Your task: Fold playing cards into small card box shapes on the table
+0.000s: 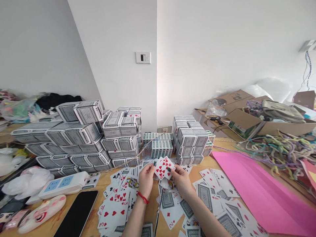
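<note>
Between my two hands are a few overlapping playing cards (163,168), faces toward me, with a ten of hearts in front. My left hand (146,179), a red string bracelet on its wrist, pinches the left edge of these cards. On the right edge, my right hand (181,181) is closed with its thumb over the face. Below and around both hands, loose playing cards (115,210) lie scattered, some face up and some back up. More loose cards (204,196) spread to the right of my right forearm.
Stacks of card-built blocks (74,135) stand at the back left, another stack (190,138) at the back right, with green card boxes (161,148) between. A phone (76,214), power strip (63,186), pink sheet (256,194), cardboard box (266,128) and tangled cords (278,154) flank the work area.
</note>
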The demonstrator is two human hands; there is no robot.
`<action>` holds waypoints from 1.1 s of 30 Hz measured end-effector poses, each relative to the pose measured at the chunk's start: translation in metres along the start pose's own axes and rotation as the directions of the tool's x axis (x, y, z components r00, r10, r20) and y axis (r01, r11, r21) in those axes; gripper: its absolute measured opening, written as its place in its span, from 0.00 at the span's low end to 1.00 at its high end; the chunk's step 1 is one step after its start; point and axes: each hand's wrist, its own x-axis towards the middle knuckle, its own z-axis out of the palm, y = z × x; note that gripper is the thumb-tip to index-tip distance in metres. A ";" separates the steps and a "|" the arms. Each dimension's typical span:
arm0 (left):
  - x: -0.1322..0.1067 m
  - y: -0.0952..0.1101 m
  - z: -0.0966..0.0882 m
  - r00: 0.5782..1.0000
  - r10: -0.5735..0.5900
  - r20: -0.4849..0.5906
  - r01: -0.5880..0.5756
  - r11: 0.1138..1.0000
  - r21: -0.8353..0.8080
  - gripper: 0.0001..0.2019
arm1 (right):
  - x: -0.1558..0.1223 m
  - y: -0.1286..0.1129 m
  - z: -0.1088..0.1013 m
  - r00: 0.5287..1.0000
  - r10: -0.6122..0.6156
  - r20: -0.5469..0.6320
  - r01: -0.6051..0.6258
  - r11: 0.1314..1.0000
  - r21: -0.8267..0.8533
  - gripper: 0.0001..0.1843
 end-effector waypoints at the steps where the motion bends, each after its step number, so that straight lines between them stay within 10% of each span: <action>1: -0.001 0.000 0.000 1.000 0.006 0.017 -0.007 1.000 0.018 0.14 | 0.000 0.000 0.000 1.000 -0.004 -0.016 0.004 1.000 0.015 0.16; 33: -0.004 0.004 0.002 0.989 0.077 0.125 -0.094 0.986 0.137 0.09 | 0.004 0.002 -0.004 0.990 -0.051 0.129 0.081 0.968 -0.237 0.18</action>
